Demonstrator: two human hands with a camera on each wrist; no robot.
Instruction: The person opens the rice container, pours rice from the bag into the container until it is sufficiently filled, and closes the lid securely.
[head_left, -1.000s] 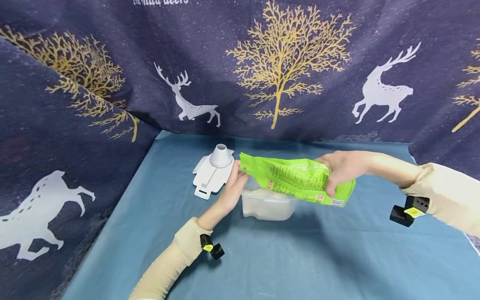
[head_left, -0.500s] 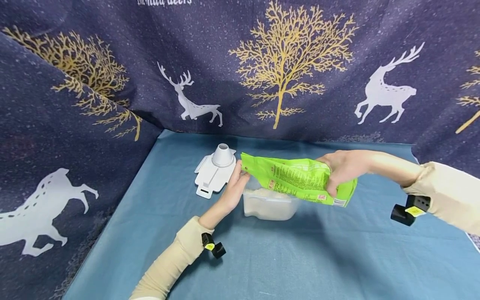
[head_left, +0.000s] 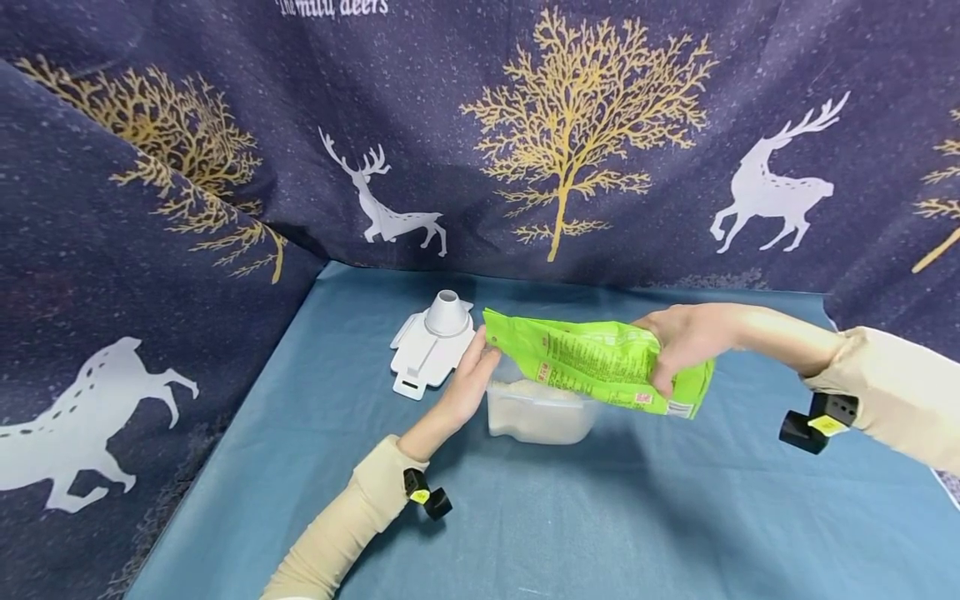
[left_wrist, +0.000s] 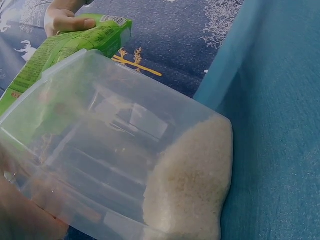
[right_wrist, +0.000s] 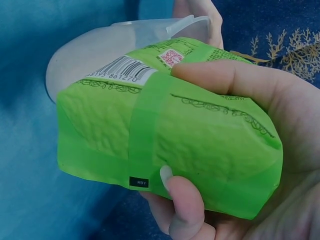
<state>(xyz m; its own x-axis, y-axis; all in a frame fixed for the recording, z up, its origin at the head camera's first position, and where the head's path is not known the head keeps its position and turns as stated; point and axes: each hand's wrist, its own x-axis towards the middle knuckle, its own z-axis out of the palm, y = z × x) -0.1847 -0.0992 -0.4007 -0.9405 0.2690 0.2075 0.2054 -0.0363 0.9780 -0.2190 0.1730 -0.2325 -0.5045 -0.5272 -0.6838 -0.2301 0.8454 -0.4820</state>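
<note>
My right hand grips the bottom end of a green printed bag, thumb on the near side. The bag lies tilted on its side over a translucent plastic container, its mouth end to the left. In the right wrist view, fingers curl under the bag's sealed base, and its surface looks lumpy. White rice shows heaped in the bottom of the container in the left wrist view. My left hand holds the container at its left side near the rim, close to the bag's mouth. The bag partly hides the container's opening.
A white flat lid with a cone-shaped spout lies on the blue tablecloth, left of and behind the container. A dark blue curtain with deer and trees hangs behind the table and along the left.
The head view shifts slightly. Both hands, the bag and the container keep nearly the same places.
</note>
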